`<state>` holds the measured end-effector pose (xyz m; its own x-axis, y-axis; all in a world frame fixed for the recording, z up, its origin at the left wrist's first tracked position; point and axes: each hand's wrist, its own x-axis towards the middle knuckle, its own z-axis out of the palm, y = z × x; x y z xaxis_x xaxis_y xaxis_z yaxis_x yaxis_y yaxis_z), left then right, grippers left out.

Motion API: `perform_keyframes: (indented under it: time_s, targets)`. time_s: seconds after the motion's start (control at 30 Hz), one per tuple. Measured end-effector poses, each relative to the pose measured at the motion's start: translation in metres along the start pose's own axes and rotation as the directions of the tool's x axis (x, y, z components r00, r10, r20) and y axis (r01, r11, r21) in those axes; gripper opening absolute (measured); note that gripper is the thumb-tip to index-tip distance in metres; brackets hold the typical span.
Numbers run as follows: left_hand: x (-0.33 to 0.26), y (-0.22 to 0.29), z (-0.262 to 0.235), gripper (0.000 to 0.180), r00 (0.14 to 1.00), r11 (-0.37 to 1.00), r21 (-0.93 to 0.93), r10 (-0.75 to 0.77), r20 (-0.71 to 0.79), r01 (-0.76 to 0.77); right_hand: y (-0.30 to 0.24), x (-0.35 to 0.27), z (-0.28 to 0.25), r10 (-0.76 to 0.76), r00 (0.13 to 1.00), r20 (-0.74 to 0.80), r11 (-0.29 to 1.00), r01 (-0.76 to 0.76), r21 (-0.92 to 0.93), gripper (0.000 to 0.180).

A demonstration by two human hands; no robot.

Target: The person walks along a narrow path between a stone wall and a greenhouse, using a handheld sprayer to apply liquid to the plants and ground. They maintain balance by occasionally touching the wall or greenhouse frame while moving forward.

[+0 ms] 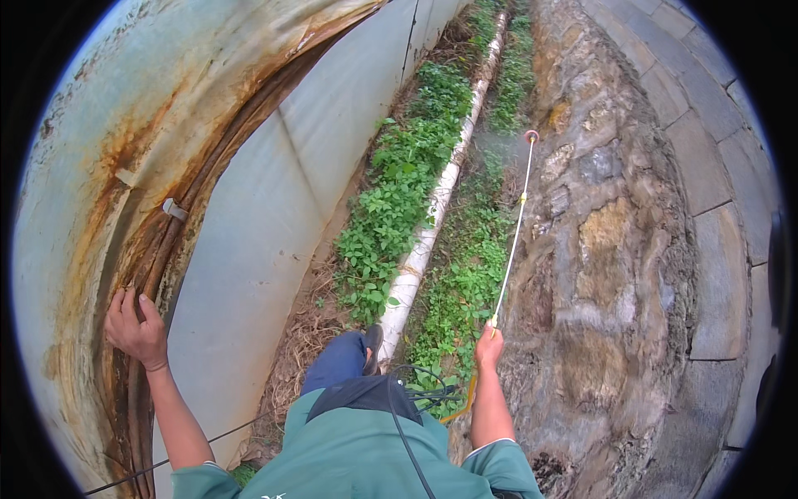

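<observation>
Item one: my right hand, fingers closed around the grip of a long thin white spray wand, its round nozzle head out ahead over the weeds beside the rough stone wall.

Item two: my left hand, fingers together, resting on the rusty curved metal frame of the pale sheeted tunnel.

Item three: green weed strip along a white pipe. I judge the spraying under way; faint mist shows at the nozzle, and every plant in view looks green, so much remains.
</observation>
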<state>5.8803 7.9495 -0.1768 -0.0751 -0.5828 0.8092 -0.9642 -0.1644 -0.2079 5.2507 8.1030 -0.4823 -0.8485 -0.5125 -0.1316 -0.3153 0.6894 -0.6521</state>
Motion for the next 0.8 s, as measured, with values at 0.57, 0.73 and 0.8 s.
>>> perform_keyframes:
  time_s: [0.57,0.73,0.8]
  targets:
    - [-0.002,-0.005,0.005,0.025,0.998,0.996,0.060,0.060,0.023,-0.061,0.008,0.079,0.076,0.045,0.995,0.090,0.983,-0.060,0.173,0.050]
    - [-0.004,-0.011,0.005,0.025,0.994,0.991,0.084,0.097,0.054,-0.101,0.050,0.003,0.093,-0.050,0.999,-0.012,0.999,0.050,0.015,0.051]
    - [-0.005,-0.012,0.006,0.026,0.992,0.992,0.059,0.112,0.050,-0.115,0.056,-0.010,0.097,0.002,0.999,0.032,0.999,-0.003,0.046,0.051]
